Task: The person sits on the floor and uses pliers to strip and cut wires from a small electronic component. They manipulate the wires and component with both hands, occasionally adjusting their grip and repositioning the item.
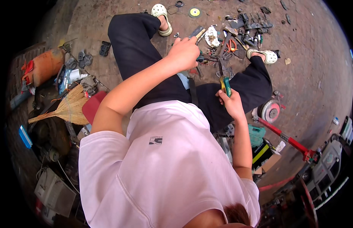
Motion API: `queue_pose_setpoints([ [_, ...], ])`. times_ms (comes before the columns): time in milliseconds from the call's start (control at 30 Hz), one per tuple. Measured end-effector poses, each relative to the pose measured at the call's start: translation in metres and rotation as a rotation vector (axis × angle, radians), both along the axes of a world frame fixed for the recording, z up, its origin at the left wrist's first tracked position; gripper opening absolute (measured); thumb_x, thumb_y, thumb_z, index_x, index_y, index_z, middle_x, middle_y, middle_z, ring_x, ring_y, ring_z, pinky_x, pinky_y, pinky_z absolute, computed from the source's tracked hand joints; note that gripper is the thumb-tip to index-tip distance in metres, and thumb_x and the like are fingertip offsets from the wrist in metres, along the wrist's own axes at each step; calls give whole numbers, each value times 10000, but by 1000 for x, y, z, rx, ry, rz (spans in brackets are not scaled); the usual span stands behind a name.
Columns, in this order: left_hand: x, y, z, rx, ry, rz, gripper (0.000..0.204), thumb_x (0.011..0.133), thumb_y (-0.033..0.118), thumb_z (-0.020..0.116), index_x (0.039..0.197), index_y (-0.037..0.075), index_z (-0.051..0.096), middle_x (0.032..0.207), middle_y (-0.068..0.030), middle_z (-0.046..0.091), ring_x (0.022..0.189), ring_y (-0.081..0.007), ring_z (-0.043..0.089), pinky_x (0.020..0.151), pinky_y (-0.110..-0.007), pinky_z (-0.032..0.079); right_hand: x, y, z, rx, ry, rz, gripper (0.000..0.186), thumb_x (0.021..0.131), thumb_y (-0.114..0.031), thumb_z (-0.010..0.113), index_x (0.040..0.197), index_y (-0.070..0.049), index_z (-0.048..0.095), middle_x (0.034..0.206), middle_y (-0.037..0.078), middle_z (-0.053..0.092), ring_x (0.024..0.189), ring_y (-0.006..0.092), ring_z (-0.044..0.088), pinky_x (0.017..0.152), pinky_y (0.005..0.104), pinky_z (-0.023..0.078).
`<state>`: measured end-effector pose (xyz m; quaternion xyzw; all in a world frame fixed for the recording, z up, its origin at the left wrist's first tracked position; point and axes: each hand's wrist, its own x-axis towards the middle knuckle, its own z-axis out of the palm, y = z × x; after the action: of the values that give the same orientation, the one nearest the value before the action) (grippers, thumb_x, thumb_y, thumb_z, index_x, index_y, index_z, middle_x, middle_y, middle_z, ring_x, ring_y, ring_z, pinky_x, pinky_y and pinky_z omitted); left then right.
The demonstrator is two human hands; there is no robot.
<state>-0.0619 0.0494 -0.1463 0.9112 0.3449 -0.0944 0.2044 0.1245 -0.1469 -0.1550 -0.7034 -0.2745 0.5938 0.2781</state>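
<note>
My right hand [232, 103] is closed round the green and yellow handle of a screwdriver [227, 86], whose dark shaft points away toward the tools on the floor. Further forward and to the left, my left hand [184, 52] is wrapped round a tool with a dark teal handle [200, 58]. Most of that tool is hidden by the fingers, and its dark metal end reaches toward the screwdriver shaft. Just beyond the left hand lies a flat dark bar [197, 31]. Orange-handled pliers [232, 45], a hammer [230, 30] and a crumpled white wad [211, 37] lie past both hands.
Black metal parts [256, 26] are heaped near my right shoe [264, 56]. A grinding disc [194, 13] lies beside my left shoe [161, 19]. To the left are a straw broom [70, 106] and an orange cylinder [47, 66]; right, a red bar [286, 138] and a round disc [270, 111].
</note>
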Motion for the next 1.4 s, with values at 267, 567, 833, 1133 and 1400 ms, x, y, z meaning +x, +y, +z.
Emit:
queue_pose_setpoints([
  [267, -14, -12, -17, 6, -97, -20, 240, 714, 275, 723, 719, 38, 687, 878, -106, 563, 934, -278, 564, 795, -413, 428, -3, -17, -23, 26, -122, 81, 226, 891, -184, 604, 798, 21, 616, 649, 66, 602, 604, 150, 563, 609, 314, 453],
  [567, -15, -17, -34, -164, -122, 81, 357, 731, 213, 744, 876, 2, 495, 865, -165, 607, 892, -348, 609, 800, -439, 477, -14, -13, -24, 85, -355, 148, 225, 884, -183, 604, 790, 21, 617, 672, 129, 626, 648, 249, 632, 638, 361, 470],
  [833, -17, -1, -57, -18, -167, -122, 372, 700, 239, 761, 932, 8, 584, 945, -154, 613, 933, -327, 612, 795, -415, 493, -12, -7, -17, -95, 37, -50, 235, 914, -163, 567, 765, 18, 583, 683, 83, 578, 627, 165, 569, 580, 310, 453],
  [1133, -10, 22, -52, 93, -174, -251, 421, 687, 186, 762, 1026, 44, 557, 948, -85, 570, 950, -264, 572, 815, -382, 467, -6, 6, 24, -313, 741, -332, 172, 919, -176, 548, 831, -29, 538, 932, 103, 578, 668, 149, 531, 597, 293, 456],
  [1400, -7, 60, -36, -150, -141, -202, 430, 699, 167, 705, 1087, 30, 580, 965, -114, 575, 997, -306, 575, 814, -405, 482, 0, 8, 28, -90, 720, -472, 191, 930, -145, 524, 783, -28, 491, 953, 131, 552, 683, 162, 504, 617, 293, 424],
])
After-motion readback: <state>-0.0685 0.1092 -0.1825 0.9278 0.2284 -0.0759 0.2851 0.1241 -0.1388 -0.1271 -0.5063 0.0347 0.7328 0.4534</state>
